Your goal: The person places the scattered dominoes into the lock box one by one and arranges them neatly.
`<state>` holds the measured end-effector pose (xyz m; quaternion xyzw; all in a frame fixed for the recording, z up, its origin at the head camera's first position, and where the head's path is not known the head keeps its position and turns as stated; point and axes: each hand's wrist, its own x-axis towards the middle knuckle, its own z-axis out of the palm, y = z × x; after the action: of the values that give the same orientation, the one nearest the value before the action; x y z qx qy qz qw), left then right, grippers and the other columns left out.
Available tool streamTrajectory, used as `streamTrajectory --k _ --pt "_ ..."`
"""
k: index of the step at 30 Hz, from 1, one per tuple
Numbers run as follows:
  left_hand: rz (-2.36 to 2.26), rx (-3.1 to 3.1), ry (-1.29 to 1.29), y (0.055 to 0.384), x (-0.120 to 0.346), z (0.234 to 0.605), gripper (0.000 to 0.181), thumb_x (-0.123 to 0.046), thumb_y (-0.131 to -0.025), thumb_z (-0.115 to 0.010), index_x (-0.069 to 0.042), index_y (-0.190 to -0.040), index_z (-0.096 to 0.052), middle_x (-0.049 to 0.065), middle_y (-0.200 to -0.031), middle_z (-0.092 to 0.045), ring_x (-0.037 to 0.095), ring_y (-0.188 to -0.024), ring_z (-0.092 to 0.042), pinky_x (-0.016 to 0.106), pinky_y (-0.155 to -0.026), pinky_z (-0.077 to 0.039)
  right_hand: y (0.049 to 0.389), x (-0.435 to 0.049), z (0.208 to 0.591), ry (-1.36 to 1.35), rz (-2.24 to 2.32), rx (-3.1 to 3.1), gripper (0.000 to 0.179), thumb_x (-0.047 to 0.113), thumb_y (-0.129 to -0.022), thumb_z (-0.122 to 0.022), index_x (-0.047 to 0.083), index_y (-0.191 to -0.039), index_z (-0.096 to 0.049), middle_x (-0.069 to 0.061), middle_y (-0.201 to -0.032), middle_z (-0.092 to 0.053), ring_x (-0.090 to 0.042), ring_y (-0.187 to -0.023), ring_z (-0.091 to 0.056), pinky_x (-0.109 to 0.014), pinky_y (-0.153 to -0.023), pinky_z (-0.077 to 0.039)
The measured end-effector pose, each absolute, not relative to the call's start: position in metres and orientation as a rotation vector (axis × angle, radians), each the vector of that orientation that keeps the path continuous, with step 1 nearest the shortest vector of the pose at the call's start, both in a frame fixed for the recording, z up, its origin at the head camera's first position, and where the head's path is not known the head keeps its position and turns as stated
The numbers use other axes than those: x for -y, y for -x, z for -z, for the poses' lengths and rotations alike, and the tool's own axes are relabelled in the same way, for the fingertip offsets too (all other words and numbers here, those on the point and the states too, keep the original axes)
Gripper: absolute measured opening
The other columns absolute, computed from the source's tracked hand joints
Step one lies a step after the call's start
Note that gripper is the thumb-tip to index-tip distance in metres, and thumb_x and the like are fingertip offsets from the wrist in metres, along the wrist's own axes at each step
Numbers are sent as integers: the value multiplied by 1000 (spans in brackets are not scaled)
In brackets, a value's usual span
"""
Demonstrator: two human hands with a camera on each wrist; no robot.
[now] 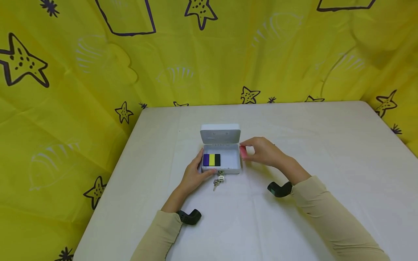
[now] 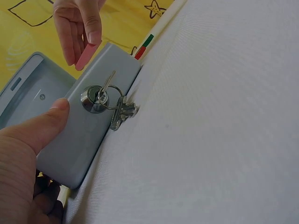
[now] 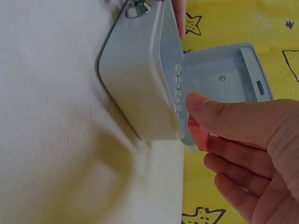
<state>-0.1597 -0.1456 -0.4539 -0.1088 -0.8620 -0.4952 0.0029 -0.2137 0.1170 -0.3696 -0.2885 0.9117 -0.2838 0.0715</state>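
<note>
A small light-grey cash box (image 1: 230, 159) sits on the table with its lid (image 1: 220, 136) raised. Inside, along its left part, a purple block (image 1: 206, 160), a yellow block (image 1: 212, 160) and a black block (image 1: 217, 160) lie side by side. My left hand (image 1: 193, 174) grips the box at its left front corner, thumb on the front rim. Keys (image 1: 216, 184) on a ring hang from the front lock (image 2: 94, 99). Just outside the box's right wall, my right hand (image 1: 264, 151) pinches a pink block (image 3: 199, 134) between thumb and fingers.
A white cloth covers the table (image 1: 156, 152). In the left wrist view a green piece (image 2: 148, 40) and a red piece (image 2: 139, 52) show past the box's far corner. A yellow patterned curtain (image 1: 222, 54) hangs behind and to the left.
</note>
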Motion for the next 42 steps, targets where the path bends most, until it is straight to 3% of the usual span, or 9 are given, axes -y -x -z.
streamTrajectory --k 23,42 --pt "1578 2688 346 161 146 455 92 -35 -78 -73 -8 -147 -18 4 -150 -21 20 -135 -20 35 -107 -21 207 -83 371 951 756 -2709 49 14 -75 -77 -5 -117 -60 -15 -116 -61 -30 -110 -54 -42 -93 -43" --pt "1578 2668 382 161 147 456 92 -34 -79 -72 -5 -147 -18 7 -149 -24 23 -134 -23 38 -107 -23 209 -68 386 951 767 -2713 46 16 -74 -78 -2 -114 -63 -11 -110 -64 -25 -99 -57 -39 -90 -45"
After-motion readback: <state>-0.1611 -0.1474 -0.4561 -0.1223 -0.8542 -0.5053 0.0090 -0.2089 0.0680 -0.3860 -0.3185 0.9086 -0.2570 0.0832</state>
